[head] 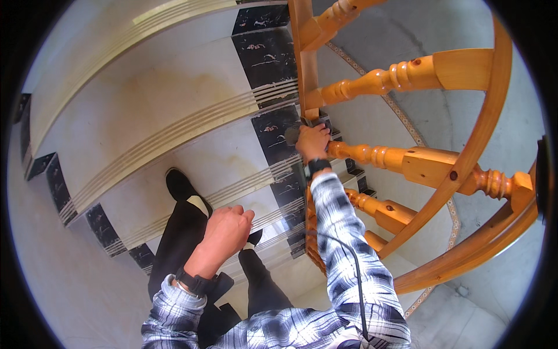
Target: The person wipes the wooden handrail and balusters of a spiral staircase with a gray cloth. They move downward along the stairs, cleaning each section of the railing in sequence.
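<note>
At the foot of the wooden balustrade, my right hand [313, 140] grips a dark grey cloth [293, 136], much of it covered by the fingers. It presses at the bottom rail [311, 114], beside the lower end of a turned baluster [370, 155]. Above my left knee, my left hand [229, 227] hangs in the air with its fingers curled in and nothing showing in it. Under the right hand's cloth runs the black marbled border [279, 133] of the stair treads.
Pale stone steps [209, 161] with ridged nosings fill the left side; my black shoe [183, 185] rests on one. A curved wooden handrail [484, 109] arches on the right. Beyond the balusters, a grey wall [440, 118] carries a patterned border strip. A black cable [358, 266] lies along my right sleeve.
</note>
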Demonstrator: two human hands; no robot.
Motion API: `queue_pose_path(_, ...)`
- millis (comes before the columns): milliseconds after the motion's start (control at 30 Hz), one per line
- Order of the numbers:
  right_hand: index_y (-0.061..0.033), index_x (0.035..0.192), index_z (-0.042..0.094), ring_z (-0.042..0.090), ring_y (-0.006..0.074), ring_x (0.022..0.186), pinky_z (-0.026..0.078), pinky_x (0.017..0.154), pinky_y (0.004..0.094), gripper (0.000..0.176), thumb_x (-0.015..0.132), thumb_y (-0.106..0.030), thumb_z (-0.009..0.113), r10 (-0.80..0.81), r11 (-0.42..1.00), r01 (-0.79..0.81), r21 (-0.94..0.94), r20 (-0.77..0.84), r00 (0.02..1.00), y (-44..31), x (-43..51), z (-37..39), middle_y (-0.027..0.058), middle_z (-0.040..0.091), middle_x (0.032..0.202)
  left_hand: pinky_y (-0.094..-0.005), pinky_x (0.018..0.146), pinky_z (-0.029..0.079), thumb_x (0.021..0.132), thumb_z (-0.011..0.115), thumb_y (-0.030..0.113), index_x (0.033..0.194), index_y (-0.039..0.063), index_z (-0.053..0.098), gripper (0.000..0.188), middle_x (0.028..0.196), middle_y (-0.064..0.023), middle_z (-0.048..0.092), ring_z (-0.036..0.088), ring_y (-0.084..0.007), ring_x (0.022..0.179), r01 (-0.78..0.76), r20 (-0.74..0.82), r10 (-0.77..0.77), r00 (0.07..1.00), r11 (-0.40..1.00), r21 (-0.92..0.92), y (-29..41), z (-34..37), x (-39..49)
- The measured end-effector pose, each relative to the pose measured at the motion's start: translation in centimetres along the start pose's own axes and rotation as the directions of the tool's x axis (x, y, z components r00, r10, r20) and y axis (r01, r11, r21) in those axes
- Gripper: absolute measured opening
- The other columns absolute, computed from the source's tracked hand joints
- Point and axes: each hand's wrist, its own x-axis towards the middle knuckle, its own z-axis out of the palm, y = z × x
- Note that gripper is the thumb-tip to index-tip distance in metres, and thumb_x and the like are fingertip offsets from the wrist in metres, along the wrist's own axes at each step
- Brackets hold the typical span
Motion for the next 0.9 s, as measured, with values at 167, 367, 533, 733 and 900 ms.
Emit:
queue_pose_path(167, -0.0183, 0.121, 0.075, 0.061, 0.0384, 0.124, 0.041, 0.095, 0.0617, 0.032, 0.097, -0.025, 0.055, 0.022, 0.987, 0.064, -0.149, 0.514, 0.858, -1.6, 3.6, 2.5, 0.0073, 0.070, 0.129, -0.0423, 0.069, 0.050, 0.086, 0.064, 0.013, 0.086, 0.008, 0.065, 0.005, 0.081, -0.0120, 0.065, 0.066, -0.0323, 0.076, 0.009, 0.038, -0.010, 0.999, 1.000, 0.026, 0.1, 0.4, -0.7)
queue_pose_path(367, -0.0172, 0.108, 0.079, 0.068, 0.0317, 0.108, 0.044, 0.089, 0.0522, 0.025, 0.092, -0.026, 0.062, -0.272, 0.962, 0.235, 0.142, 0.374, 0.887, -4.5, -3.3, 3.2, 0.0095, 0.074, 0.113, -0.0426, 0.071, 0.052, 0.080, 0.064, 0.009, 0.084, 0.006, 0.064, 0.005, 0.081, -0.0133, 0.065, 0.066, -0.0336, 0.076, 0.008, -0.037, -0.007, 0.999, 1.000, 0.024, 0.9, -1.3, 0.5)
queue_pose_path(533, -0.0127, 0.103, 0.080, 0.054, 0.0380, 0.128, 0.037, 0.104, 0.0576, 0.026, 0.090, -0.025, 0.060, -0.579, 0.815, 0.579, 0.019, 0.081, 0.812, -7.3, -3.5, 3.5, 0.0205, 0.067, 0.128, -0.0431, 0.071, 0.052, 0.079, 0.065, 0.007, 0.084, 0.005, 0.064, 0.005, 0.079, -0.0136, 0.064, 0.065, -0.0342, 0.075, 0.013, -0.142, -0.016, 0.990, 1.000, -0.024, 0.5, -1.6, 0.4)
queue_pose_path(733, -0.0091, 0.140, 0.061, 0.030, 0.0394, 0.148, 0.009, 0.120, 0.0667, 0.049, 0.098, -0.031, 0.051, -0.429, 0.575, 0.559, -0.597, 0.362, 0.828, -0.3, -4.4, 11.3, 0.0167, 0.045, 0.155, -0.0446, 0.071, 0.051, 0.081, 0.068, 0.009, 0.085, 0.005, 0.064, 0.007, 0.078, -0.0131, 0.063, 0.064, -0.0348, 0.074, 0.108, -0.039, -0.110, 0.993, 0.993, -0.047, -1.1, 0.6, -2.2)
queue_pose_path(900, -0.0187, 0.107, 0.078, 0.055, 0.0369, 0.125, 0.029, 0.105, 0.0657, 0.026, 0.091, -0.020, 0.059, -0.131, 0.985, 0.174, 0.003, 0.667, 0.734, 2.1, -16.3, 15.8, 0.0073, 0.074, 0.115, -0.0446, 0.070, 0.051, 0.083, 0.070, 0.013, 0.084, 0.005, 0.063, 0.011, 0.076, -0.0128, 0.061, 0.063, -0.0345, 0.073, 0.077, -0.154, -0.083, 0.985, 0.996, -0.047, -1.6, 1.2, -3.1)
